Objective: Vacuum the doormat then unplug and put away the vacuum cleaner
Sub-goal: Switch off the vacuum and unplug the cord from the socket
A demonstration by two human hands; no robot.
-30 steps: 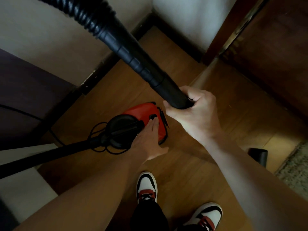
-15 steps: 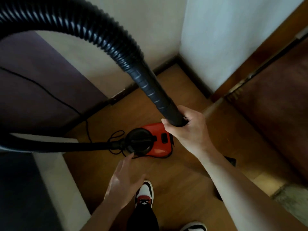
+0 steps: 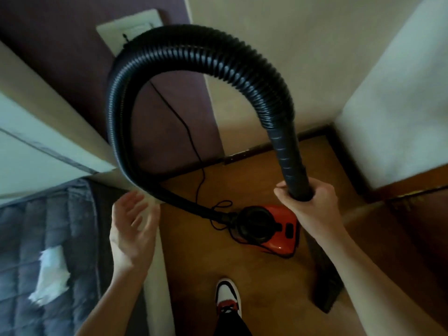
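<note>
Head view: right hand [image 3: 312,204] grips the black hose [image 3: 194,61] above the red vacuum cleaner [image 3: 274,229]. Left hand [image 3: 132,226] hangs spread, holding nothing.

A brown wooden floor [image 3: 254,282] runs into the corner of the cream walls [image 3: 291,57], edged there by a dark skirting board [image 3: 266,147]. A purple panel [image 3: 72,57] covers the wall further left. At the floor's left edge lies a grey quilted mattress [image 3: 29,238] with a crumpled white scrap [image 3: 51,275] on it. A dark brown door [image 3: 424,226] stands at the right.
</note>
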